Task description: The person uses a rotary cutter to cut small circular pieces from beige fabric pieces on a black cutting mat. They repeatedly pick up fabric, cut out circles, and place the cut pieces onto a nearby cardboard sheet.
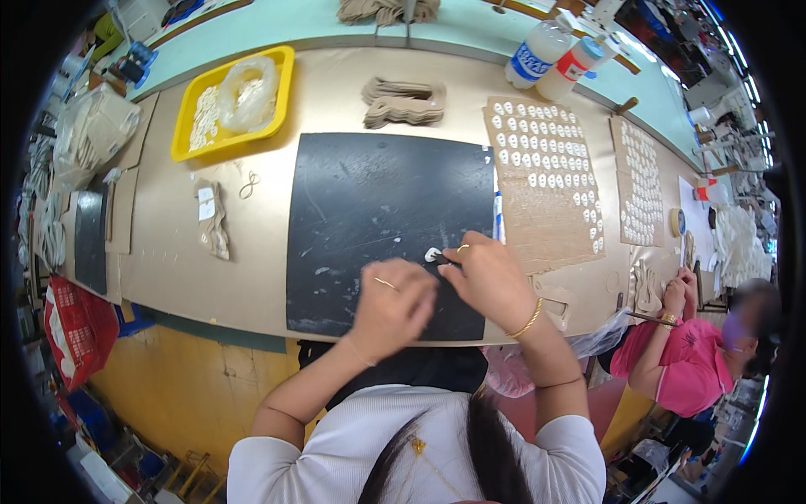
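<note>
My right hand (493, 281) pinches a small dark tool (442, 259) whose kind I cannot make out. Its end meets a small white oval piece (431, 254) over the black mat (382, 197). Just left of it, above the mat's near edge, my left hand (393, 304) has curled fingers smeared by motion; whether anything is in them does not show. To the right lies a brown board (537, 223) bearing rows of similar white pieces (541, 151).
A yellow tray (180, 126) with a plastic bag (248, 94) stands far left. Brown cut pieces (403, 105) are stacked beyond the mat, with two bottles (529, 63) at the back. Another person in pink (684, 361) works at right beside a second board (635, 181).
</note>
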